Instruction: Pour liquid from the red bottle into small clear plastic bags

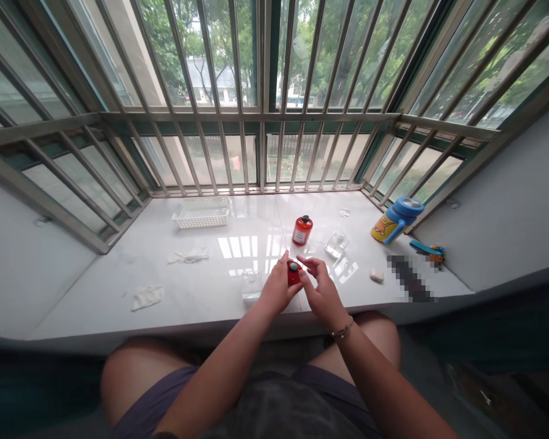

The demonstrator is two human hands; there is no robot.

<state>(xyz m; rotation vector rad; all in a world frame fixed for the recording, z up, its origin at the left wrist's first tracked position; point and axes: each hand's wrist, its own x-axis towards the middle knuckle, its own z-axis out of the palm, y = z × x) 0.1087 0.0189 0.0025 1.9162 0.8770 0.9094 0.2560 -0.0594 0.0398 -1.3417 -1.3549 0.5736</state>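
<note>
Centre frame, the left hand [277,286] grips a round, red, dark-capped bottle [294,276], presumably steadying it; the right hand [321,290] curves alongside, fingers loosely parted, contact unclear.

Red container [293,278] partly behind left hand [277,285]

The glossy white ledge [91,305] carries a basket [204,220], red bottle [302,233] and blue-topped cup [393,221].

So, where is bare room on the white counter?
Bare patches: between the white perforated basket and standing red bottle; between the nearer crumpled white scrap and leftmost clear plastic container. It is crowded on the right, near the blue-yellow handled bottle.
</note>
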